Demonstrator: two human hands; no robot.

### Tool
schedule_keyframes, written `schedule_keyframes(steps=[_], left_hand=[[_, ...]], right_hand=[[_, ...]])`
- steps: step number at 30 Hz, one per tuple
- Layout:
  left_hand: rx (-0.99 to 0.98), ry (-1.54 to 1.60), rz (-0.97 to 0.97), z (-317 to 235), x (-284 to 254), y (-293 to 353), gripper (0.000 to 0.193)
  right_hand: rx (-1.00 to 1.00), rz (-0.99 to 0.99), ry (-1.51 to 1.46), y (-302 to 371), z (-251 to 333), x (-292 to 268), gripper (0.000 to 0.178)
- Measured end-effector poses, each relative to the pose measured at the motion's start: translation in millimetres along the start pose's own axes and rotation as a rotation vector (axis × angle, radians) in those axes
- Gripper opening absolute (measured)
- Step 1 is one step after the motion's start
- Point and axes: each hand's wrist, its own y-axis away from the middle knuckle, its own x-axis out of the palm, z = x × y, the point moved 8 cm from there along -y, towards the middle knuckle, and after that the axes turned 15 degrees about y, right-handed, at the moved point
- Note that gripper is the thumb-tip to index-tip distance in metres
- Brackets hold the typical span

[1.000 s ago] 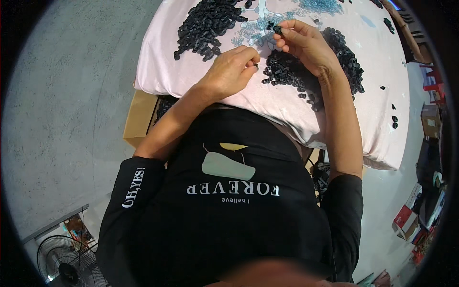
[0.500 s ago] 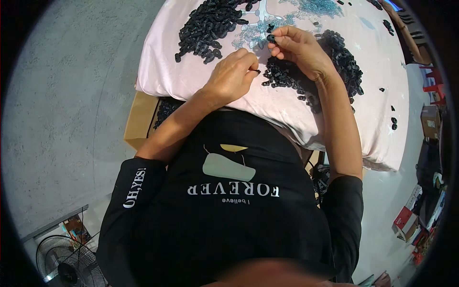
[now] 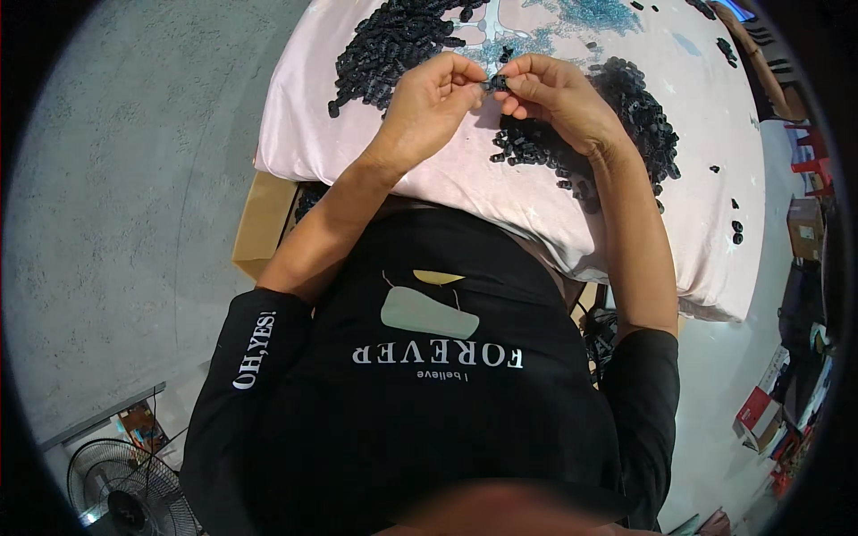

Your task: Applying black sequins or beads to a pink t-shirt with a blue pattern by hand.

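Above the pink cloth my two hands meet fingertip to fingertip. My right hand (image 3: 567,100) pinches a small black plastic piece (image 3: 497,82) between thumb and fingers. From the other side my left hand (image 3: 427,112) comes up to that piece, its thumb and forefinger closed on a tiny dark part mostly hidden by the fingers. Beyond the left hand spreads a heap of ribbed, elongated black plastic pieces (image 3: 384,58). Under and beside the right hand is a heap of smaller black plastic parts (image 3: 639,116). Fine bluish, glassy-looking bits (image 3: 603,13) lie scattered at the far side.
The pink cloth (image 3: 715,259) covers the table. Below its near left edge stands an open cardboard box (image 3: 261,219) with black parts inside. Another person's arm (image 3: 760,67) reaches in at the far right. A fan (image 3: 130,496) is on the floor at lower left.
My left hand has moved forward and slightly right, bringing its tiny dark part up to the piece in my right hand. The right hand has stayed nearly in place.
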Motion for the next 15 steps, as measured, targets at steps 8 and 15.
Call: schedule_keyframes(steps=[8,15], left_hand=[[-0.023,-0.001,-0.023,3.4,-3.6,-0.4,0.015],[-0.047,-0.027,-0.030,0.8,-2.7,1.8,0.012]], right_hand=[[-0.041,-0.006,0.055,0.6,3.6,1.8,0.018],[-0.096,-0.014,0.114,1.3,7.6,4.8,0.016]])
